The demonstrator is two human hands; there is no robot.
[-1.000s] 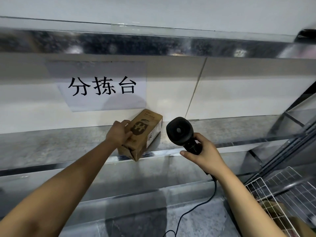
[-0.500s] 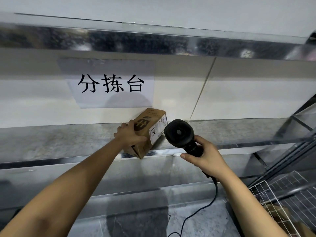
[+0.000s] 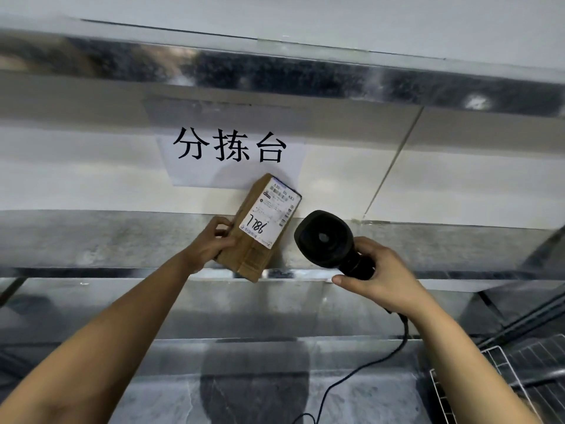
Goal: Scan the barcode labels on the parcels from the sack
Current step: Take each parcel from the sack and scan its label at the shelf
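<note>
Left hand [image 3: 211, 244] curled round a cardboard box [image 3: 255, 240] – tilted, raised above the metal shelf [image 3: 91, 240], white barcode label [image 3: 270, 211] facing up. Just beside it, black scanner [image 3: 325, 238] – handle wrapped in the right hand [image 3: 385, 281], cable [image 3: 360, 370] hanging below.

A white paper sign [image 3: 232, 154] bearing three black characters is fixed to the pale wall panel [image 3: 458, 179] behind the metal counter [image 3: 91, 237]. A reflective metal shelf [image 3: 336, 75] runs above the sign. A vertical seam [image 3: 394, 160] divides the wall panels. A white wire basket [image 3: 489, 381] sits at lower right.
</note>
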